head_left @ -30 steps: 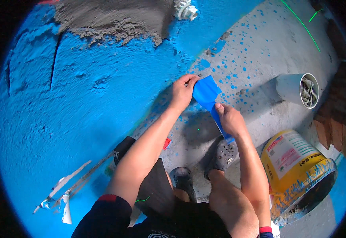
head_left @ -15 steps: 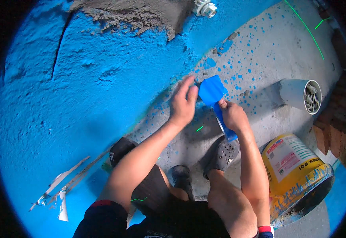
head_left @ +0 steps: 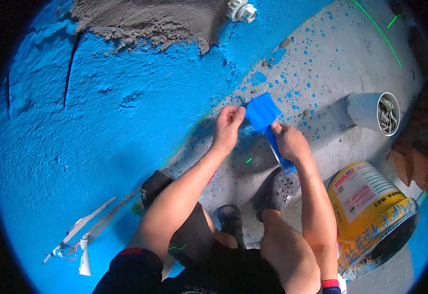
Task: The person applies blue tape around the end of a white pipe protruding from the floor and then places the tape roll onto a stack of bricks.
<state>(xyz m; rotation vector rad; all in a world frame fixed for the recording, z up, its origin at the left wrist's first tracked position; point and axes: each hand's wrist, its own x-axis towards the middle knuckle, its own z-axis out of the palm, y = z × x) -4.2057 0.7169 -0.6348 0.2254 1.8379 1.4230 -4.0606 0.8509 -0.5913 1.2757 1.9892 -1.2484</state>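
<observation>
In my right hand (head_left: 290,143) is a blue piece (head_left: 262,110) that looks like tape, with a wide crumpled top and a narrow strip running down below the thumb, over a pale backing. My left hand (head_left: 230,122) has its fingers curled, thumb and fingertips together at the piece's upper left edge; whatever they pinch is too small to make out. Beneath my hands lies grey concrete floor (head_left: 322,63) spattered with blue paint, alongside a rough blue-coated surface (head_left: 101,122).
A white tube (head_left: 366,112) stuffed with crumpled material lies at right, near stacked bricks (head_left: 420,147). A yellow bucket (head_left: 366,196) lies beside my right leg. Grey mortar (head_left: 150,22) and a white fitting (head_left: 242,11) are at top; torn pale strips (head_left: 84,252) are at lower left.
My left hand let go of the blue piece's upper corner, fingers spreading, then curled its fingers again a little lower. My right hand and the piece moved slightly rightward.
</observation>
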